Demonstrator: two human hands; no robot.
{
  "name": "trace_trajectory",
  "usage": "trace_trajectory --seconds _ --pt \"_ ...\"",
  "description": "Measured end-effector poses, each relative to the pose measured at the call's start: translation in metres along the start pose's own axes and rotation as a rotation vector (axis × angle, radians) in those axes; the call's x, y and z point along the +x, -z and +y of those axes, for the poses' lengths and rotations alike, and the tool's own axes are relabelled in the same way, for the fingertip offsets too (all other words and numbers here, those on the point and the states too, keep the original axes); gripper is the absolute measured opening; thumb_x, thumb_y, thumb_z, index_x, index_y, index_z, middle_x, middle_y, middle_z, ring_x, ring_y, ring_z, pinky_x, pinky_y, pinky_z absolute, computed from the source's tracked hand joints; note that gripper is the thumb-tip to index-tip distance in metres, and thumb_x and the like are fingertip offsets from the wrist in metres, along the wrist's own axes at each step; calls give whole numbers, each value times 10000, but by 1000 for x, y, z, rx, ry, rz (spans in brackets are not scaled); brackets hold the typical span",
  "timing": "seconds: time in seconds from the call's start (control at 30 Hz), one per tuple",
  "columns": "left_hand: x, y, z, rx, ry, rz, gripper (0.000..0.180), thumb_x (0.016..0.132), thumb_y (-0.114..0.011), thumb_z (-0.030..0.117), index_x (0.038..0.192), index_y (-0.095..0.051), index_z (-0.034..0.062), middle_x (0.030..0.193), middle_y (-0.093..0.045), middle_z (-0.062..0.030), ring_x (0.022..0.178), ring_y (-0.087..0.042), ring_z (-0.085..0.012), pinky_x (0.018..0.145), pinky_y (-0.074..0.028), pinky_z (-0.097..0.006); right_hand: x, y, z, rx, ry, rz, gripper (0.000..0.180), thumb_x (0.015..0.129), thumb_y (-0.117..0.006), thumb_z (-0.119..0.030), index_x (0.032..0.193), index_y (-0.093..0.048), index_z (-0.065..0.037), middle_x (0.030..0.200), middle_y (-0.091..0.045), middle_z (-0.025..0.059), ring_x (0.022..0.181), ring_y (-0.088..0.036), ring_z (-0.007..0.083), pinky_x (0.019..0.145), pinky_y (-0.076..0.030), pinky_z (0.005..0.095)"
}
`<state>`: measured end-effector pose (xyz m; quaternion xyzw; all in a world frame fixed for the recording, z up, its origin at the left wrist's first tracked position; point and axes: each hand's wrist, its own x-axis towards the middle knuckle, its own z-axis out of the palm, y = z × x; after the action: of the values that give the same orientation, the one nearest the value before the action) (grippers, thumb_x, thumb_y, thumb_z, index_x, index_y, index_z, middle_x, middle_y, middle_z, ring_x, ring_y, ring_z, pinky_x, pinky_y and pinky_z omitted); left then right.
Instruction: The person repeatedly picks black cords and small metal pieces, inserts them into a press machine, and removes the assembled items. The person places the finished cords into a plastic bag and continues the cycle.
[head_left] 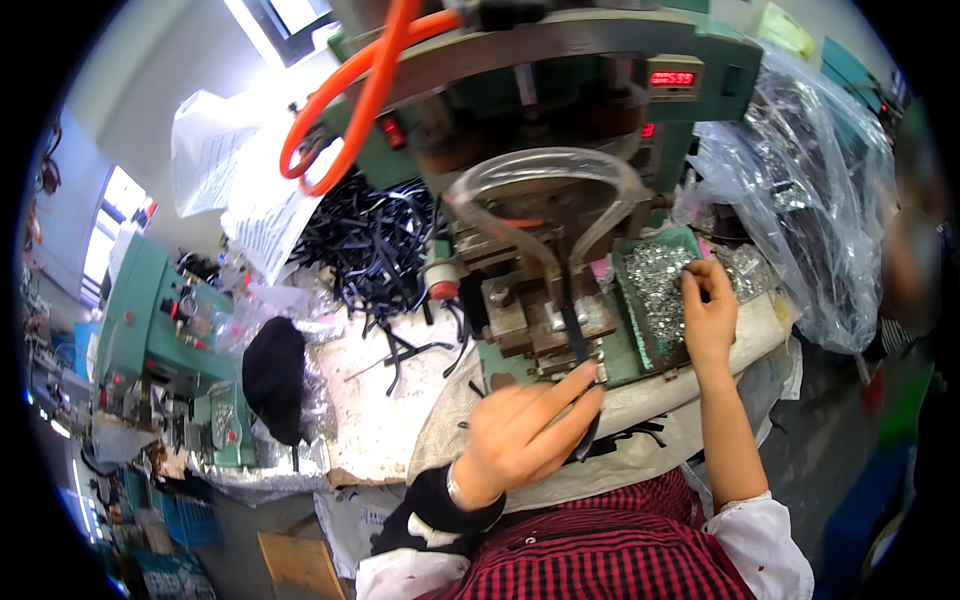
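My left hand [530, 430] reaches in from below, its fingers closed on a black strap [573, 325] at the front of the machine's metal fixture [510, 315]. The strap runs up into the fixture, and a tail of it hangs below my fingers. At the right, my right hand [710, 312] rests over the edge of a green tray [641, 335] filled with small shiny metal pieces [657, 285]. Its thumb and fingers are curled together; whatever lies between them is too small to make out. A clear bent tube [545, 165] arches above the fixture.
A green press [520, 85] with red displays stands ahead, with an orange hose [370, 90] looping at its left. Black straps [365, 240] pile up left of it. A black cloth item [274, 380] lies farther left. Clear plastic sheeting [810, 200] hangs at the right.
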<state>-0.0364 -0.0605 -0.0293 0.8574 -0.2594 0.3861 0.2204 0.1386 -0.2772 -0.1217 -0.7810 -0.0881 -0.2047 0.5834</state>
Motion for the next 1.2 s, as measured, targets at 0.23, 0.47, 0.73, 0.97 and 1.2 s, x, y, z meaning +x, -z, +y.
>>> trace_trajectory --seconds 0.23,0.47,0.73,0.97,1.2 --pt "-30 101 -46 658 366 284 160 792 -716 -72 937 -730 -4 946 -728 -149 849 -653 -297 795 -492 -382 -15 17 -15 83 9 -3 145 924 -685 -41 1056 -712 13 903 -715 53 845 -650 117 790 -500 252" --pt "-147 86 -181 855 536 -439 370 678 -754 19 1021 -759 156 1352 -599 -119 1244 -505 -421 1061 -409 -488 -11 -1 -28 104 -11 -51 110 919 -672 -20 1010 -716 23 939 -735 85 887 -679 142 816 -516 279" --pt "-144 68 -182 632 412 -183 102 878 -658 18 970 -692 43 1229 -685 -133 1075 -599 -385 942 -455 -453 -42 56 -7 -303 297 115 151 829 -693 69 955 -741 0 968 -736 127 919 -700 281 812 -550 353" --pt "-113 51 -163 -250 894 191 179 1050 -521 102 1167 -630 22 976 -717 -53 836 -640 -98 724 -490 -244 -18 8 -96 84 345 -158 150 814 -716 9 953 -751 -34 918 -721 118 892 -678 274 814 -516 360" --pt "-75 29 -94 -499 1268 358 237 1045 -580 211 974 -664 1 774 -705 -49 610 -616 -82 508 -420 -194 -40 -55 -111 630 -133 -246 240 878 -681 31 1113 -634 34 972 -696 77 901 -660 132 824 -510 252"
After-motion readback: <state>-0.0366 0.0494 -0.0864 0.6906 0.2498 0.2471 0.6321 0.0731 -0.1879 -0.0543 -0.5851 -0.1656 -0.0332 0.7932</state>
